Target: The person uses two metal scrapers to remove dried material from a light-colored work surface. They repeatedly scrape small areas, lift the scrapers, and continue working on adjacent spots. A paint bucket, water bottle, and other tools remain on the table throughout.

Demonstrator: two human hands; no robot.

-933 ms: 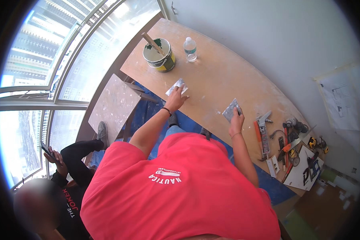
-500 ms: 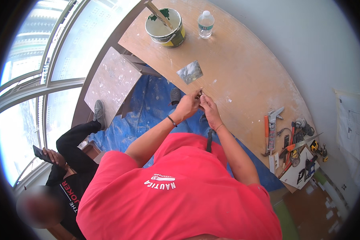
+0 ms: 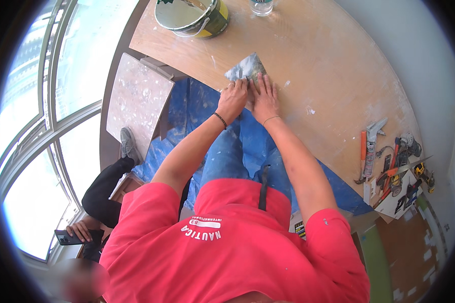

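Note:
A small grey-and-white patterned sheet (image 3: 248,65) lies on the wooden table, its near part covered by my fingers. My left hand (image 3: 231,101) is at the sheet's near left edge, fingers bent and close together. Something small and dark shows by its fingertips, too small to name. Beside it, my right hand (image 3: 264,101) rests with fingers stretched forward over the near right edge of the sheet and the tabletop.
A paint bucket (image 3: 215,25) and a plastic bottle (image 3: 261,6) stand at the table's far side. Tools, including a caulking gun (image 3: 371,146) and a handsaw (image 3: 407,167), lie at right. Blue sheeting (image 3: 179,113) covers the floor. A person holding a phone (image 3: 72,237) sits at left.
Both hands have moved forward from the table's near edge onto the sheet. My right hand's fingers have straightened. The view has shifted, and the seated person's phone is lower.

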